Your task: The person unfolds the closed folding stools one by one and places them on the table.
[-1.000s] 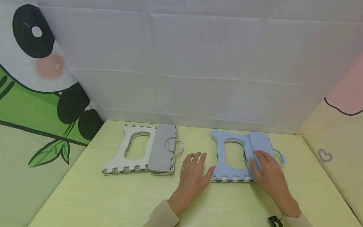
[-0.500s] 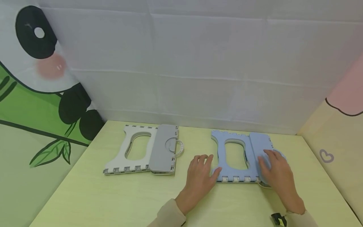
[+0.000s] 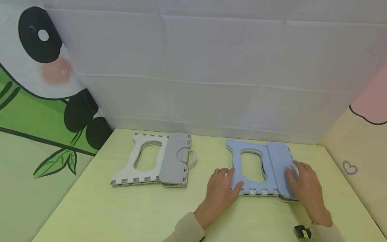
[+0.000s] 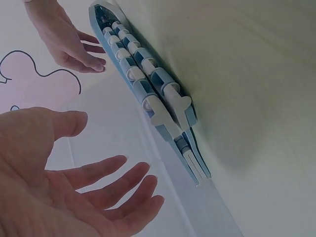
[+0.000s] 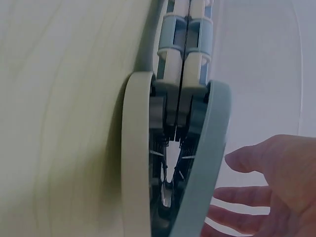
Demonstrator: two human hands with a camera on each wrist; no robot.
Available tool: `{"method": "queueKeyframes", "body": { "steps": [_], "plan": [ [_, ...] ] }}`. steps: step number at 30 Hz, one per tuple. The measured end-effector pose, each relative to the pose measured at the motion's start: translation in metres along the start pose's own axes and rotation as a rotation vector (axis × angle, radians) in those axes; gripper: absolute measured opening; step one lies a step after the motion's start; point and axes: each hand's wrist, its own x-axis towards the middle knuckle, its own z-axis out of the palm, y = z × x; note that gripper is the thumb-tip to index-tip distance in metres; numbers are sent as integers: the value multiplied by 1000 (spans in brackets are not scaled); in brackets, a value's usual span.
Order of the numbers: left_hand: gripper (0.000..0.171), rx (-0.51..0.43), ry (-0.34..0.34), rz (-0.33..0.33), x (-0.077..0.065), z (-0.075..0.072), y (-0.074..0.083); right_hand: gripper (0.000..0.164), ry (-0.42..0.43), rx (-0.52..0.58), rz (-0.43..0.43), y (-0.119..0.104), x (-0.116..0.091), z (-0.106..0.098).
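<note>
A folded light-blue step stool [image 3: 282, 168] lies flat on the right of the table; its seat panel faces right. My right hand [image 3: 306, 185] is over the panel's right side, fingers spread and loosely bent, hiding the handle. In the right wrist view that hand [image 5: 276, 182] has its thumb close to the panel's blue edge; contact is unclear. My left hand [image 3: 220, 190] is at the stool's lower left corner, fingers relaxed. In the left wrist view the left hand [image 4: 89, 182] holds nothing and appears apart from the stool [image 4: 143, 74].
A folded white and grey step stool [image 3: 173, 161] lies to the left, its ring handle pointing right. A small black object [image 3: 302, 232] is beside my right sleeve. A pale cloth wall [image 3: 211, 67] stands behind the table [image 3: 145, 215].
Both hands have shifted to the right. My right hand has moved from the middle of the blue panel to its right side, now covering the handle. The stools look nearly unmoved.
</note>
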Motion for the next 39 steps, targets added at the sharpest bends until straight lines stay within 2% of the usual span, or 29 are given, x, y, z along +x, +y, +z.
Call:
{"method": "queueKeyframes", "body": {
  "steps": [8, 16, 22, 28, 34, 39],
  "plan": [
    [44, -38, -33, -23, 3, 7, 7, 37, -50, -10, 49, 15, 3, -4],
    [50, -51, -152, -82, 6, 11, 16, 43, -126, -18, 103, 27, 5, -10],
    [52, -41, -204, -96, 8, 13, 22, 47, -198, -39, 137, 34, 6, -12],
    [52, -29, -226, -94, 8, 15, 26, 54, -294, -49, 194, 40, 10, -14],
    [53, -1, -255, -85, 8, 16, 29, 53, -328, -37, 186, 46, 12, -13],
    [52, 75, -285, -22, 7, 18, 29, 52, -349, -7, 168, 53, 15, -12]
  ]
}}
